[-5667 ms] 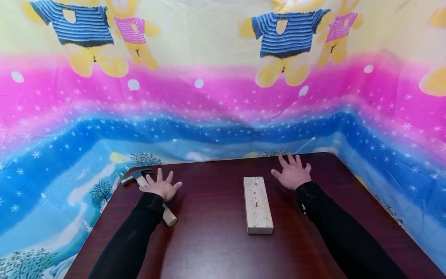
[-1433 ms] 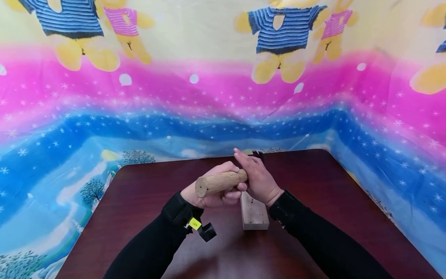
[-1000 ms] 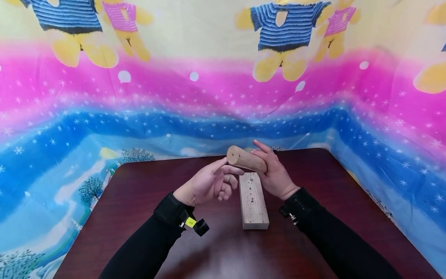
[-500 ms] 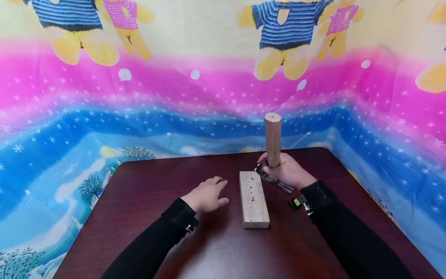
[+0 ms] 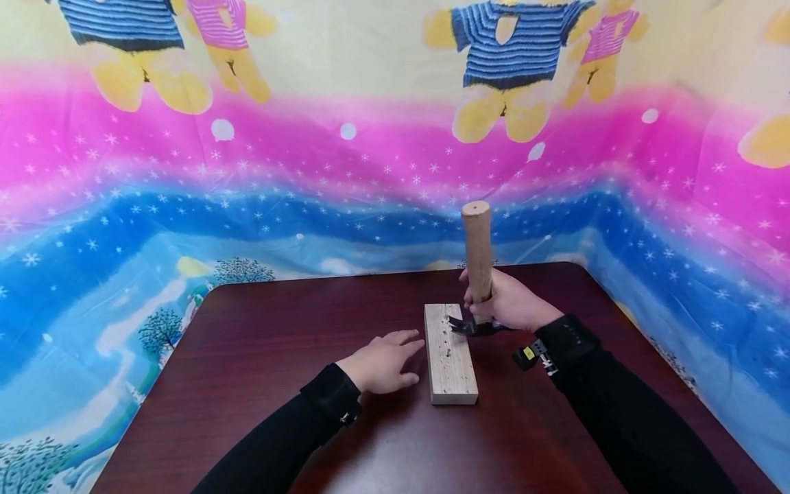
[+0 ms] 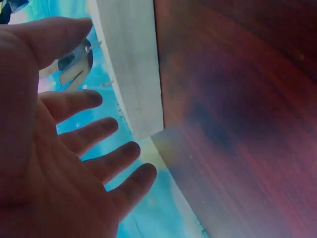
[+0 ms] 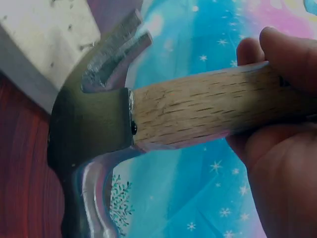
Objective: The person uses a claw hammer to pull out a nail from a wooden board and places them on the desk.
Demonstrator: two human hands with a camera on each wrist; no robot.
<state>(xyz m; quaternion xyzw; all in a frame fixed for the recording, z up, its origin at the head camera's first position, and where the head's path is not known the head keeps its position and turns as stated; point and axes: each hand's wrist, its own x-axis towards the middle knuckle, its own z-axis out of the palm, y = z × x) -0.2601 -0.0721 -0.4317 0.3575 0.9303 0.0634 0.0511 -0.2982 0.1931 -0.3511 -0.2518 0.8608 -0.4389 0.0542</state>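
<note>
My right hand (image 5: 517, 300) grips a claw hammer (image 5: 478, 250) by its wooden handle, low down close to the head. The handle stands upright and the dark metal head (image 7: 86, 119) is at the bottom, its split claw pointing left over the wooden block (image 5: 453, 381). Several nails (image 6: 106, 84) stick up from the block's top face; the claw is close to those near its far end. My left hand (image 5: 384, 361) holds nothing. Its fingers are spread just left of the block, palm towards it, as the left wrist view also shows.
The block lies lengthwise on a dark reddish table (image 5: 296, 343) with rounded far corners. Behind and beside the table hangs a cloth (image 5: 382, 171) printed with bears and snowflakes. Small cameras (image 5: 527, 355) are strapped at the black sleeve cuffs.
The hammer, first lying at the table's left, passed from my left hand to my right. It then turned handle up, and its claw moved left over the block. My left hand came closer to the block.
</note>
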